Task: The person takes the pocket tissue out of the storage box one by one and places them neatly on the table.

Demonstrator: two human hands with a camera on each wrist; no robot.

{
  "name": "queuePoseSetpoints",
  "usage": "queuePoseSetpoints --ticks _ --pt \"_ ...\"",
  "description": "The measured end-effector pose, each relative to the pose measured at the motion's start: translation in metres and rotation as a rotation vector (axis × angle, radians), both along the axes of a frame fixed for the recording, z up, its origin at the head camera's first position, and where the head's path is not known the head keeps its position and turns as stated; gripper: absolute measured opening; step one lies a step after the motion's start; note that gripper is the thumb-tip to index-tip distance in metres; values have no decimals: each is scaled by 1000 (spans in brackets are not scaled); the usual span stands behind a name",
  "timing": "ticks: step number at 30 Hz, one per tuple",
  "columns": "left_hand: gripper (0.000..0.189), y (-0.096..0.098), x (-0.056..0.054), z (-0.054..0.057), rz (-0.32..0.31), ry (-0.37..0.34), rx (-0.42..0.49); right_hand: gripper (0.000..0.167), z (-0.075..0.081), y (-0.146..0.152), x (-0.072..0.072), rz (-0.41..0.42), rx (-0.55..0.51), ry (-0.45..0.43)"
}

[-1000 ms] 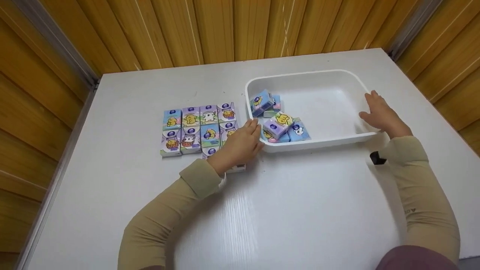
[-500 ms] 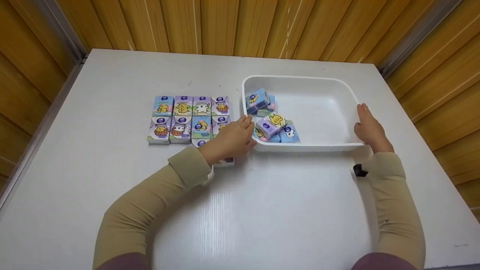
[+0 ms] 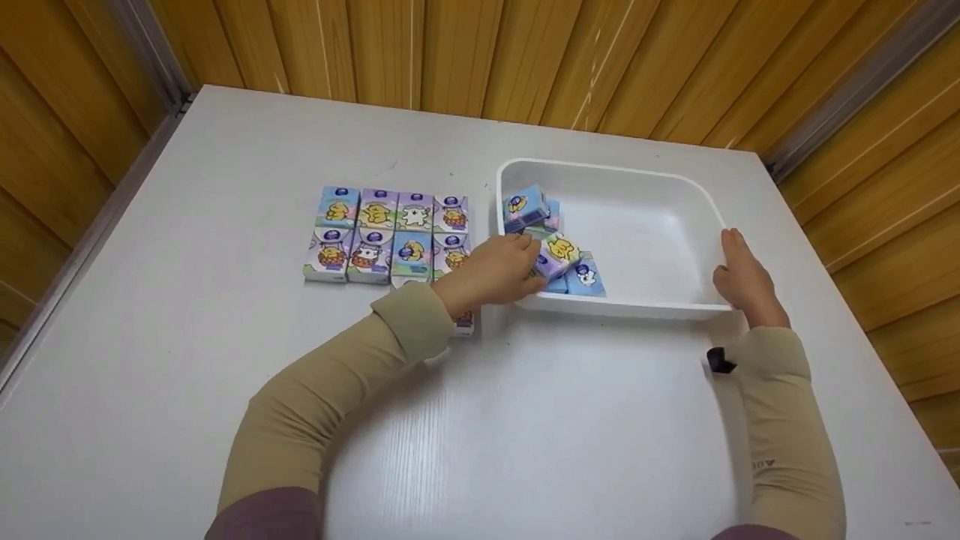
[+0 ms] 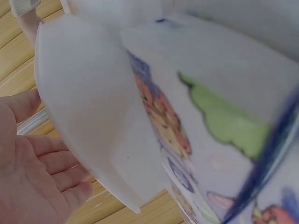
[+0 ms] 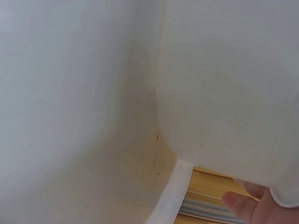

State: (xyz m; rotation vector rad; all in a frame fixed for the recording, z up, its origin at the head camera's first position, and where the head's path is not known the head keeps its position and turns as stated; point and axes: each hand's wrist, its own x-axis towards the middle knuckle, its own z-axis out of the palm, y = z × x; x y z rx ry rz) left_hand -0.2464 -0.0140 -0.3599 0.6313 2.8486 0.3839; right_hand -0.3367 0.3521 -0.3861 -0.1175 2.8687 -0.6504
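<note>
A white tray (image 3: 637,306) stands right of centre on the table, with several small pocket tissue packs (image 3: 587,274) heaped in its left end. My left hand (image 3: 499,270) reaches across the tray's left rim, fingertips close over the purple pack (image 3: 551,262). The left wrist view shows that hand (image 4: 42,177) with its palm in sight, fingers loosely bent and nothing in them. At the tray's right rim my right hand (image 3: 752,281) holds the wall, thumb over the inner side and fingers outside. Only part of this hand (image 5: 271,212) shows beside the rim in the right wrist view.
Left of the tray, more cartoon-printed packs (image 3: 367,255) lie in neat rows, partly hidden by my left hand and forearm. Yellow slatted panels (image 3: 450,60) stand along the white table's (image 3: 562,435) back and sides. A small black piece (image 3: 721,360) sits by my right cuff.
My left hand has moved from the outside of the tray's left rim to over the packs inside. The right hand stays at the right rim. The head view has shifted slightly.
</note>
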Motion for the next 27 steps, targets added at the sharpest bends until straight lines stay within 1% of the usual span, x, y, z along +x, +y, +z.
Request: queuePoseSetpoints --ticks 2,6,10,13,16,20,24,27 --pt "66 5 -4 -1 14 2 0 62 1 0 -1 5 2 0" --pt "64 13 -11 -6 42 19 -42 61 0 1 0 13 4 -16" --pt "65 17 -17 -10 66 40 -80 60 0 2 -1 33 26 4" --pt "66 18 -20 -11 76 28 -74 60 0 1 -2 33 29 14" --pt "67 19 -20 -11 80 -4 -57 61 -1 2 -2 15 6 -6" --pt "60 20 -18 -12 64 -6 -37 62 -3 2 0 7 -11 -28" --pt "41 20 -18 -13 18 38 -19 62 -3 3 -1 26 -6 -22" --pt "34 19 -19 -12 -12 77 -30 62 0 3 -2 39 -12 -11"
